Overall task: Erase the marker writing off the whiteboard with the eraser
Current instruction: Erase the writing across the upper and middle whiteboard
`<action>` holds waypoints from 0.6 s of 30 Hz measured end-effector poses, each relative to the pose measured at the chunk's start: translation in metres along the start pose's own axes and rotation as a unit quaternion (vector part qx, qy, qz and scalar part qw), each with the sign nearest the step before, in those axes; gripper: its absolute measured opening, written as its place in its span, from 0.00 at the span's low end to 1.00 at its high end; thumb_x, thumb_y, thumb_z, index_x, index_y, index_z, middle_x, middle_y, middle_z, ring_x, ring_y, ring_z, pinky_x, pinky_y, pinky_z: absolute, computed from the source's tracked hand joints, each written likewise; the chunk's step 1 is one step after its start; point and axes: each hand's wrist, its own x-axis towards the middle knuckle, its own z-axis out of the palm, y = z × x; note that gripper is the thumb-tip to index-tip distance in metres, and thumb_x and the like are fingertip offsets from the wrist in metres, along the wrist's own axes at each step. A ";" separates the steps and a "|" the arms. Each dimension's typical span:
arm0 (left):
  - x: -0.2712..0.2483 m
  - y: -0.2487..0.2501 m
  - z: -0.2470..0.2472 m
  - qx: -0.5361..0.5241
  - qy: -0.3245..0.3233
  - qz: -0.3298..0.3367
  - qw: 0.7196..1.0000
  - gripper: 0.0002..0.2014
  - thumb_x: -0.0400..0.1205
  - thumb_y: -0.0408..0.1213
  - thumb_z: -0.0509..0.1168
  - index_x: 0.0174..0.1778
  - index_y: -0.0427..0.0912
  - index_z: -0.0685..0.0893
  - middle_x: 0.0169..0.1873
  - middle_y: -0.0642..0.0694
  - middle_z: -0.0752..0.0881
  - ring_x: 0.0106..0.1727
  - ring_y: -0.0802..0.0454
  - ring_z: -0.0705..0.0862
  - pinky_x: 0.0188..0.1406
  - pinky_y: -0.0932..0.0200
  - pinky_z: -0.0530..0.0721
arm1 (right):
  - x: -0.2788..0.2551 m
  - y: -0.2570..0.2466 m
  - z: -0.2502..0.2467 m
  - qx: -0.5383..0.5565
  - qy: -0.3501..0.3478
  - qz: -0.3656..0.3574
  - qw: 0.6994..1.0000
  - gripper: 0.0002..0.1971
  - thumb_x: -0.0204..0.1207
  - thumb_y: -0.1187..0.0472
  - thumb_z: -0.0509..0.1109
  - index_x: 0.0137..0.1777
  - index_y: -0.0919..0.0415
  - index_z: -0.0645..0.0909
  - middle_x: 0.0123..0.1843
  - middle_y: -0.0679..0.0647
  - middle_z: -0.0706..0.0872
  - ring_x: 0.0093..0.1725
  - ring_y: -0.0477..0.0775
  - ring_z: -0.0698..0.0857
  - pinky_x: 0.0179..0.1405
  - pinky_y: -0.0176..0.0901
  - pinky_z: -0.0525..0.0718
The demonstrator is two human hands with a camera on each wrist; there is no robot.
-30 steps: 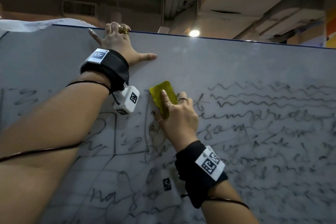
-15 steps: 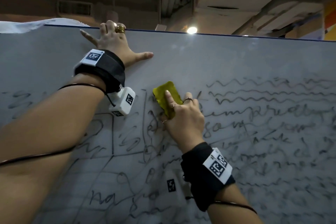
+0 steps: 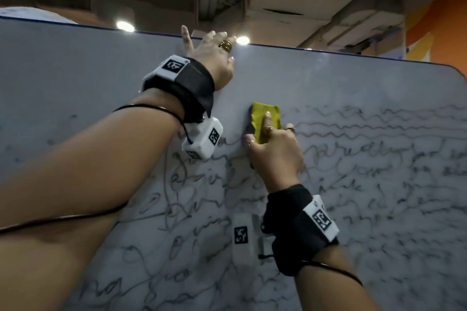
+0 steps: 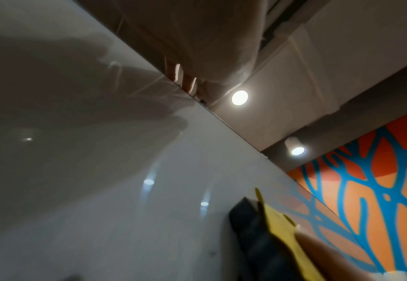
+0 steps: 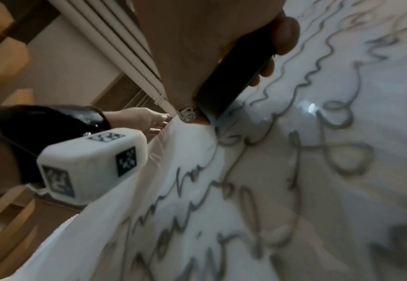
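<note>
Right hand grips eraser flat against whiteboard.

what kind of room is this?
Likely an office or shared workspace. A large whiteboard covered in marker writing, round ceiling lights under exposed ducting, and an orange and blue mural on the wall beyond.

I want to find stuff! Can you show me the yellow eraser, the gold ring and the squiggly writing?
eraser (image 3: 264, 118), head view, yellow back.
gold ring (image 3: 225, 45), head view, on a left-hand finger.
writing (image 3: 353, 129), head view, a wavy line.
</note>
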 end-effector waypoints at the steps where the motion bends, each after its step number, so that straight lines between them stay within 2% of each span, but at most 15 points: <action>1: 0.004 0.003 0.002 -0.004 -0.010 -0.008 1.000 0.25 0.87 0.43 0.47 0.82 0.47 0.59 0.83 0.48 0.58 0.83 0.50 0.52 0.73 0.28 0.31 | -0.002 0.001 0.000 -0.008 -0.009 -0.014 1.000 0.33 0.75 0.40 0.64 0.80 0.41 0.62 0.71 0.61 0.71 0.67 0.63 0.75 0.56 0.49 0.77; 3: 0.011 0.006 0.004 -0.002 -0.014 -0.019 1.000 0.25 0.88 0.44 0.46 0.82 0.46 0.59 0.82 0.47 0.60 0.83 0.48 0.53 0.73 0.29 0.30 | 0.002 0.016 -0.006 -0.027 -0.010 -0.018 0.999 0.33 0.75 0.39 0.64 0.80 0.39 0.62 0.70 0.60 0.71 0.67 0.63 0.75 0.55 0.49 0.77; 8: 0.019 0.013 0.007 0.011 -0.010 -0.013 1.000 0.25 0.88 0.43 0.46 0.83 0.43 0.58 0.80 0.44 0.62 0.82 0.46 0.55 0.75 0.31 0.30 | 0.024 0.059 -0.025 0.005 0.014 0.062 0.998 0.31 0.75 0.40 0.65 0.79 0.43 0.66 0.62 0.61 0.75 0.62 0.64 0.79 0.54 0.49 0.76; 10: 0.022 0.021 0.013 0.011 -0.007 -0.006 1.000 0.26 0.87 0.42 0.46 0.83 0.42 0.57 0.80 0.44 0.62 0.83 0.46 0.54 0.76 0.32 0.31 | 0.018 0.046 -0.025 0.002 -0.008 0.023 1.000 0.32 0.75 0.41 0.65 0.79 0.43 0.66 0.64 0.62 0.74 0.63 0.64 0.79 0.55 0.48 0.77; 12: 0.025 0.027 0.019 -0.002 0.010 -0.008 1.000 0.26 0.87 0.42 0.48 0.83 0.43 0.58 0.79 0.43 0.63 0.82 0.45 0.54 0.76 0.33 0.32 | 0.008 0.027 -0.018 -0.028 -0.052 -0.076 0.995 0.32 0.75 0.41 0.65 0.80 0.42 0.63 0.69 0.61 0.71 0.64 0.64 0.78 0.55 0.47 0.76; 14: 0.027 0.028 0.025 -0.014 0.031 -0.020 0.999 0.26 0.86 0.42 0.49 0.82 0.44 0.60 0.77 0.42 0.65 0.81 0.44 0.56 0.77 0.32 0.33 | 0.001 0.016 -0.011 -0.071 -0.075 -0.154 0.983 0.34 0.76 0.40 0.64 0.81 0.39 0.58 0.69 0.58 0.70 0.64 0.62 0.77 0.54 0.46 0.77; 16: 0.027 0.025 0.029 -0.018 0.048 -0.024 0.998 0.25 0.86 0.41 0.50 0.81 0.45 0.61 0.76 0.43 0.66 0.80 0.45 0.57 0.76 0.32 0.33 | 0.009 0.023 -0.014 -0.102 -0.063 -0.165 0.979 0.34 0.76 0.39 0.63 0.81 0.36 0.56 0.69 0.56 0.69 0.65 0.60 0.76 0.54 0.46 0.77; 18: 0.027 0.025 0.032 -0.027 0.059 -0.023 0.998 0.25 0.86 0.40 0.50 0.81 0.45 0.62 0.76 0.44 0.66 0.80 0.46 0.57 0.76 0.31 0.33 | 0.021 0.047 -0.021 -0.104 -0.045 -0.119 0.986 0.34 0.76 0.38 0.63 0.80 0.35 0.56 0.71 0.57 0.68 0.66 0.61 0.76 0.55 0.47 0.76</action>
